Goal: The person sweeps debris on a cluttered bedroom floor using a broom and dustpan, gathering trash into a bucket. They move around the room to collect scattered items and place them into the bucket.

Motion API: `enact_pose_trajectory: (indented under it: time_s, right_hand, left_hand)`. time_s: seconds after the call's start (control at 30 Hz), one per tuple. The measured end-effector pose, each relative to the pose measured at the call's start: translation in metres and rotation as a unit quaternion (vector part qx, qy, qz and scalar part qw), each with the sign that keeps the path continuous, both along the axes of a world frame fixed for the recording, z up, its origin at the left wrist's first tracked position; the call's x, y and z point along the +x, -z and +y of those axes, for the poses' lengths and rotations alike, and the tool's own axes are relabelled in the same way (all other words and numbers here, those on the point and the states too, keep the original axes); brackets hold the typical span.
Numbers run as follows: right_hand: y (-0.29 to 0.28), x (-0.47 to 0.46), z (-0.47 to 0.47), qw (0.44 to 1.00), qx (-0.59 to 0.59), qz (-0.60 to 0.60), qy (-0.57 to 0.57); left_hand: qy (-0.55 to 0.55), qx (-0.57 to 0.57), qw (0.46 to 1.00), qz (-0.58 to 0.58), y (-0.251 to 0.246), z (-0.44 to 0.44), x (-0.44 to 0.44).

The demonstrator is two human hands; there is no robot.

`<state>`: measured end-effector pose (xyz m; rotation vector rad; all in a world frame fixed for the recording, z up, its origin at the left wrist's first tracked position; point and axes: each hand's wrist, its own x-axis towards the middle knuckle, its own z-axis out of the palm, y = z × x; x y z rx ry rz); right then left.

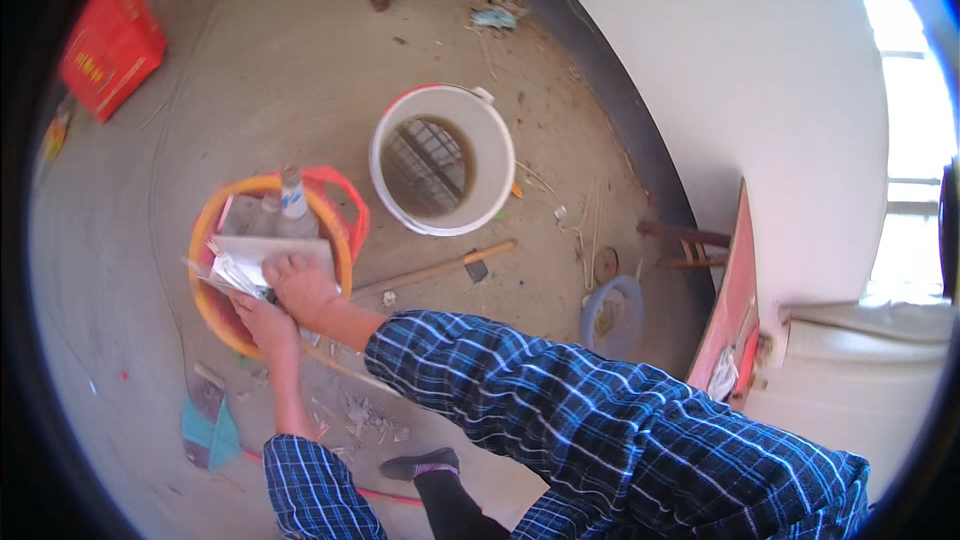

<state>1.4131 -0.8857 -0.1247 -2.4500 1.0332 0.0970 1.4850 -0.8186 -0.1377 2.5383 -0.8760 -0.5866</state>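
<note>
An orange-rimmed basin (196, 270) stands on the floor, filled with waste. Inside it, a glass bottle with a blue-and-white neck label (293, 199) sits upright near the far rim. Flat pale card (311, 249) and a crumpled silvery-white wrapper (234, 270) lie nearer to me. My right hand (301, 286) rests on the card and wrapper with its fingers bent. Close beside it, my left hand (266, 322) reaches over the near rim to the wrapper's lower edge. Its fingertips are partly hidden, and whether either hand grips anything is unclear. A red plastic bag (352, 199) hangs over the basin's right side.
Beyond the basin is a white bucket (491, 165) of murky water. A wooden stick (420, 272) lies between basin and wall. Scraps (367, 416) litter the floor by my foot (420, 463). A red box (112, 45), blue basket (613, 315) and leaning red board (731, 300) stand farther out.
</note>
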Motion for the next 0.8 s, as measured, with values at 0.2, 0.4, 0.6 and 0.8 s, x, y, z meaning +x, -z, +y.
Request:
enact_pose_trajectory:
  time_s: [0.2,0.4,0.6,0.8]
  right_hand:
    - [0.034,0.025,0.042,0.996,0.039,0.079,0.023]
    - [0.024,0.027,0.054,0.994,0.064,0.027,0.082]
    - [-0.057,-0.081,0.05,0.945,0.113,-0.292,0.091]
    - [-0.035,-0.284,0.096,0.897,0.216,-0.042,0.384]
  left_hand:
    - [0.163,0.212,0.964,-0.002,0.063,0.04,0.054]
    - [0.295,0.147,0.942,0.062,0.132,0.07,0.111]
    - [0.161,0.025,0.983,0.089,0.134,0.085,0.115]
    - [0.131,0.152,0.948,0.247,0.099,0.045,0.136]
